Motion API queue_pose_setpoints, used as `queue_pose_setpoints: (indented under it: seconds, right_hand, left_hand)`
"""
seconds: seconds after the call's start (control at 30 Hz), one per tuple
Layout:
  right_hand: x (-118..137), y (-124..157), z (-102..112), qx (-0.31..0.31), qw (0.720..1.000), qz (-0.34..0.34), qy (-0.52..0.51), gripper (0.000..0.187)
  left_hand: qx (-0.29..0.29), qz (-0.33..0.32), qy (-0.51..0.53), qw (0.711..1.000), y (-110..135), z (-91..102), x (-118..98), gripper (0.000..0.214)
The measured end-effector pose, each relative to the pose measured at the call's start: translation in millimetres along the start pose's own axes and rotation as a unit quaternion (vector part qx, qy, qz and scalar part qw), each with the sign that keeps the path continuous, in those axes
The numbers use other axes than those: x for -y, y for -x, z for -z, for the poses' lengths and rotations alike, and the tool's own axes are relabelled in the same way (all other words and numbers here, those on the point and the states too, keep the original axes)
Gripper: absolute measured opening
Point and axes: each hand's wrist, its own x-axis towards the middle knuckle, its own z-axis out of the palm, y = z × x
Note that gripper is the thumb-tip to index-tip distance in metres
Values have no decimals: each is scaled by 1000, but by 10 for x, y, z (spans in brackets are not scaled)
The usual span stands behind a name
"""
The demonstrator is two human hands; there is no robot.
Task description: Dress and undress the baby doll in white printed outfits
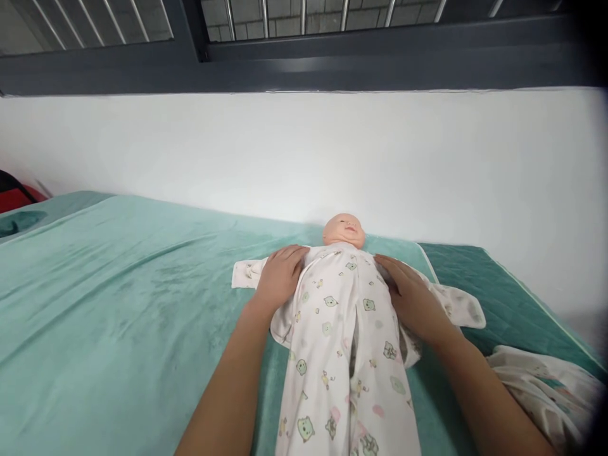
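A baby doll lies on its back on a teal sheet, its head near the wall. White printed baby trousers, with small animal drawings and two long legs, cover its front from the chest down toward me. A white sleeve sticks out at the left and another sleeve at the right. Flat on the cloth by the doll's left-side shoulder in view rests my left hand, fingers stretched. My right hand touches the opposite edge of the cloth, fingers extended. The doll's body is hidden beneath the clothing.
The light teal sheet spreads widely to the left. A darker green quilted mat lies at the right, with a crumpled white cloth on it. Behind stands a white wall below a dark window frame. A red and black object sits far left.
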Motion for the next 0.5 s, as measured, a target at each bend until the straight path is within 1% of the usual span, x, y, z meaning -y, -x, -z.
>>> queue_pose_setpoints:
  seconds: [0.1,0.17,0.3,0.4,0.5]
  right_hand:
    - [-133,20,-40,23,999,-18,41,50]
    - [-232,43,-26,48,996,-33,66,53]
    - [-392,75,63,98,992,-56,51,56]
    - [-456,74,96,108,992,-58,29,53]
    - [-494,68,63,102,993,-51,28,54]
  left_hand:
    - [7,18,-28,999,15,-3,0,40]
    - [11,41,-46,998,30,9,11,41]
    - [18,83,-71,994,71,60,34,45]
    - [14,95,-68,993,117,94,41,47]
    - [6,96,-70,993,171,104,41,50]
